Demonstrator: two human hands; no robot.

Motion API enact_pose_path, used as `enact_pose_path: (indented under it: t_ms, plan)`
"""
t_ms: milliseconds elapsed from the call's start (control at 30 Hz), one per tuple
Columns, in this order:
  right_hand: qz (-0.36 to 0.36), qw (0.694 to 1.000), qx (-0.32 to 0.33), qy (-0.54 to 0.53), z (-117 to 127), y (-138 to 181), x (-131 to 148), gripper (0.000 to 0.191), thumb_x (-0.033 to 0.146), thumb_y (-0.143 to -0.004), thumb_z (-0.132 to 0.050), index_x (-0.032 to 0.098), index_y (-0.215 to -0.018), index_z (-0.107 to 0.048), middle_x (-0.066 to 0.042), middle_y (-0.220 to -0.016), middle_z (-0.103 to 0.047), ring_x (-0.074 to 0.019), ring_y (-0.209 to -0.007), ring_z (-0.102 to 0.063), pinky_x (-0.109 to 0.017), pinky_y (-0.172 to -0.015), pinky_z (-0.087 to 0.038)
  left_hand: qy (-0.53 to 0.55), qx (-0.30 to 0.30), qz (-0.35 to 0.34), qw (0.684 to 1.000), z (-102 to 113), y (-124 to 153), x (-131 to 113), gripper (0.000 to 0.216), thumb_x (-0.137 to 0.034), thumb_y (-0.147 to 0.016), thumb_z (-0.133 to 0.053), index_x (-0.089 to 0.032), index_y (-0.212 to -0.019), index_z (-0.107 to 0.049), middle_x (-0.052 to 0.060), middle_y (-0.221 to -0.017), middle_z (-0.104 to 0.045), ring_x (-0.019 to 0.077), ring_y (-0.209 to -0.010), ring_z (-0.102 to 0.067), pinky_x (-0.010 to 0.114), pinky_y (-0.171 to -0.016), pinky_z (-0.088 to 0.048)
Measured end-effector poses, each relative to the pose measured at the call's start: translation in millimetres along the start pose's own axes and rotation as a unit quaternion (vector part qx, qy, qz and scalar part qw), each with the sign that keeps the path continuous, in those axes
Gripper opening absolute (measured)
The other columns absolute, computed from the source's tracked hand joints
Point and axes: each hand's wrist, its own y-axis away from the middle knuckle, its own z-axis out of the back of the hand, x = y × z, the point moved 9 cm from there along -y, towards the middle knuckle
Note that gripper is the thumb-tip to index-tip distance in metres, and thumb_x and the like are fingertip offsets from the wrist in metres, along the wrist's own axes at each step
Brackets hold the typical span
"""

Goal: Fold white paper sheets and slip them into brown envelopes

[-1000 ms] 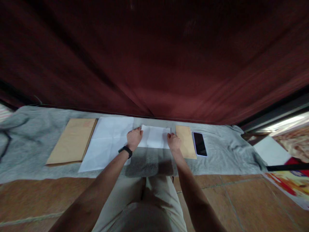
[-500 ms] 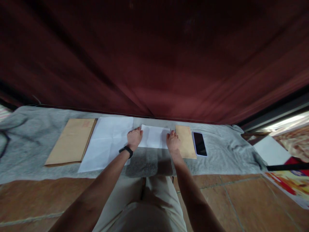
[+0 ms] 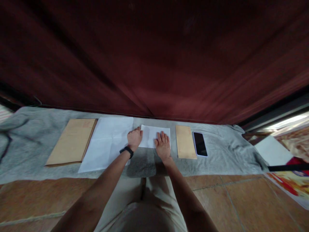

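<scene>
A small white sheet of paper [image 3: 150, 132], apparently folded, lies flat on the grey cloth in front of me. My left hand [image 3: 134, 137], with a dark band on its wrist, is closed at the sheet's left edge, its fingers curled over that edge. On the right part of the same sheet my right hand [image 3: 163, 144] rests palm down, fingers stretched out and a little apart. Larger white sheets with crease lines [image 3: 106, 141] lie just left of my left hand. To the right of my right hand is a single brown envelope [image 3: 185, 141].
A stack of brown envelopes [image 3: 72, 140] lies at the left on the grey cloth [image 3: 224, 148]. Beside the single envelope is a phone [image 3: 200, 144] with a dark screen. A dark red curtain-like surface [image 3: 154, 64] rises behind the cloth. Below is a tiled floor [image 3: 246, 193].
My right hand has moved left from the small sheet's right edge onto its surface and spread flat. The brown envelope is now uncovered. My left hand has stayed in place.
</scene>
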Motion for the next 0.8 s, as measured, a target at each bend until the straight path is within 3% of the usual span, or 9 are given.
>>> enact_pose_path:
  t_ms: [100, 200, 267, 367, 567, 700, 800]
  plan:
    - [0.003, 1.000, -0.007, 0.001, -0.3, 1.0, 0.3, 0.049, 0.034, -0.105, -0.041, 0.016, -0.151, -0.045, -0.017, -0.159, -0.039, -0.0310, -0.147, -0.035, -0.052, -0.118, -0.030, 0.009, -0.073, -0.023, 0.997, 10.3, 12.2, -11.0, 0.038, -0.027, -0.100, -0.037, -0.011, -0.125, -0.061, 0.019, -0.114, -0.070, 0.0317, -0.108, -0.067, 0.045, -0.095, -0.048]
    - [0.002, 1.000, -0.002, 0.004, 0.3, 1.5, 1.2, 0.049, 0.034, -0.105, -0.041, 0.015, -0.151, -0.045, -0.018, -0.159, -0.039, -0.0309, -0.148, -0.035, -0.052, -0.118, -0.029, 0.047, -0.125, -0.114, 0.984, 7.5, 34.5, -40.6, 0.043, -0.027, -0.101, -0.034, -0.011, -0.135, -0.056, 0.019, -0.138, -0.060, 0.0297, -0.129, -0.056, 0.044, -0.109, -0.041]
    - [0.004, 1.000, 0.007, 0.007, 0.6, 1.7, 1.5, 0.049, 0.031, -0.105, -0.041, 0.014, -0.150, -0.046, -0.018, -0.159, -0.038, -0.0307, -0.148, -0.034, -0.052, -0.119, -0.028, 0.067, -0.116, -0.174, 0.976, -5.7, 48.1, -60.6, 0.046, -0.028, -0.102, -0.033, -0.013, -0.141, -0.053, 0.014, -0.151, -0.050, 0.0276, -0.142, -0.043, 0.043, -0.117, -0.034]
    - [0.007, 1.000, 0.022, 0.003, 1.1, -0.2, -0.1, 0.047, 0.025, -0.104, -0.040, 0.013, -0.148, -0.048, -0.017, -0.159, -0.040, -0.0292, -0.148, -0.034, -0.051, -0.119, -0.027, 0.064, -0.085, -0.200, 0.974, -27.4, 57.5, -74.0, 0.049, -0.033, -0.103, -0.032, -0.015, -0.146, -0.050, 0.012, -0.159, -0.042, 0.0272, -0.150, -0.032, 0.046, -0.123, -0.025]
    - [0.019, 0.999, 0.031, -0.040, 1.3, -18.3, 6.3, 0.047, 0.024, -0.106, -0.029, 0.010, -0.145, -0.051, -0.014, -0.154, -0.048, -0.0220, -0.146, -0.038, -0.043, -0.122, -0.026, 0.030, -0.043, -0.201, 0.978, -47.6, 55.2, -71.8, 0.054, -0.026, -0.101, -0.030, -0.015, -0.153, -0.040, 0.010, -0.163, -0.035, 0.0271, -0.154, -0.023, 0.049, -0.126, -0.017]
    - [0.059, 0.996, 0.053, -0.045, -6.5, -27.6, 21.7, 0.044, 0.027, -0.107, -0.032, 0.016, -0.145, -0.053, -0.011, -0.154, -0.048, -0.0200, -0.148, -0.036, -0.044, -0.123, -0.025, 0.021, -0.025, -0.204, 0.978, -53.9, 54.4, -71.2, 0.061, -0.018, -0.096, -0.033, -0.014, -0.157, -0.032, 0.011, -0.164, -0.032, 0.0270, -0.155, -0.016, 0.050, -0.126, -0.014]
    - [0.050, 0.997, 0.048, -0.029, -7.8, -28.9, 15.4, 0.045, 0.030, -0.107, -0.035, 0.017, -0.148, -0.049, -0.012, -0.155, -0.047, -0.0213, -0.147, -0.037, -0.045, -0.122, -0.025, 0.033, -0.022, -0.202, 0.979, -55.8, 53.8, -71.7, 0.061, -0.018, -0.097, -0.031, -0.015, -0.158, -0.030, 0.010, -0.163, -0.033, 0.0258, -0.155, -0.015, 0.051, -0.126, -0.014]
